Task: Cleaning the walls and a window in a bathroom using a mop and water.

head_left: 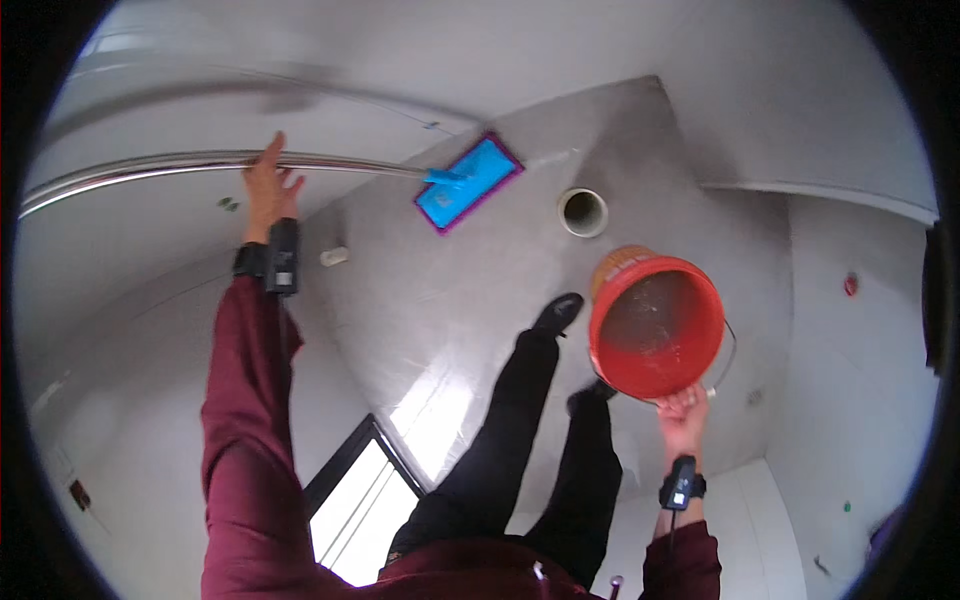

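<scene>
A flat mop has a blue head with a purple fringe (470, 185), which lies against the floor, and a long shiny metal pole (350, 166) running off to the left beside the wall. My left hand (266, 195) is at this pole, fingers apart and overlapping it; a firm grip does not show. In my right hand (684, 412) is a red bucket (640, 375), held at its near rim. The bucket is tilted toward me and holds murky greyish water. Its wire handle hangs at the right side, with a white grip close to my fingers.
Beyond the bucket an open round pipe (583, 212) stands up from the grey floor (400, 290). A small white stub (334, 256) is near the left wall. Pale walls close in on both sides, and a dark-framed window or door (365, 500) lets in light at lower left.
</scene>
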The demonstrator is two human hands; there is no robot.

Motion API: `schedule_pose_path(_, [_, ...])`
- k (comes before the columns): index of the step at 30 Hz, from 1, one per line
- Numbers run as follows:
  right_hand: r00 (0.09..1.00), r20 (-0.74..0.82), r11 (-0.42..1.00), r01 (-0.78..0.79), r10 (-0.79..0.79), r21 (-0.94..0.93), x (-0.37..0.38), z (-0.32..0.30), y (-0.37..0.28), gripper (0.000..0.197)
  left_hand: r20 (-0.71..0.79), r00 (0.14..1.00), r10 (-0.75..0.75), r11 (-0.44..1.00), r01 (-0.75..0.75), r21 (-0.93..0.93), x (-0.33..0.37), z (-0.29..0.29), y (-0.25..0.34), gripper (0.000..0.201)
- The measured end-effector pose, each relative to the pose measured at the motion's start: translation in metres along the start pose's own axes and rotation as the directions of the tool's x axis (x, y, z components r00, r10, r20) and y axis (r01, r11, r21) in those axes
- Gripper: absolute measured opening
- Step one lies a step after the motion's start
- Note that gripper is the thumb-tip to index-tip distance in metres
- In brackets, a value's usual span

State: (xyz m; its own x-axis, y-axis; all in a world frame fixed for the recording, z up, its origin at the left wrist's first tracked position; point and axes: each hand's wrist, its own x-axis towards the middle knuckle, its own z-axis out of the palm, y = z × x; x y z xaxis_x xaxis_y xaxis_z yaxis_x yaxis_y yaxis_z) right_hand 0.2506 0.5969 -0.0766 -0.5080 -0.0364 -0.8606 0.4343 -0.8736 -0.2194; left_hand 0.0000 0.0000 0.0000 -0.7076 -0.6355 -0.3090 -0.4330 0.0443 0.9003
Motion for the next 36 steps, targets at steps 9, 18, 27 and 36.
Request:
schedule_pose_path(9, [0.98, -0.121, 0.977, 0.138, -0.158, -0.161, -0.015, -0.006, -0.03, 0.026, -0.176, 0.964, -0.199, 0.96, 0.156, -0.233, -0.016, 0.014, -0.037, 0.086])
schedule_pose_path(18, [0.935, -0.328, 0.99, 0.119, -0.139, -0.079, 0.011, -0.024, -0.02, 0.024, -0.226, 0.93, -0.291, 0.927, 0.215, -0.308, 0.021, -0.062, -0.055, 0.103])
schedule_pose_path(27, [0.998, -0.057, 0.997, 0.014, -0.018, -0.08, 0.021, -0.028, -0.03, 0.024, -0.006, 0.949, -0.316, 0.893, 0.296, -0.34, 0.017, -0.072, -0.069, 0.095])
schedule_pose_path(36, [0.935, -0.291, 0.963, 0.136, -0.203, -0.232, -0.007, -0.014, -0.038, 0.015, -0.059, 0.936, -0.348, 0.935, 0.351, 0.057, -0.094, 0.033, -0.098, 0.07])
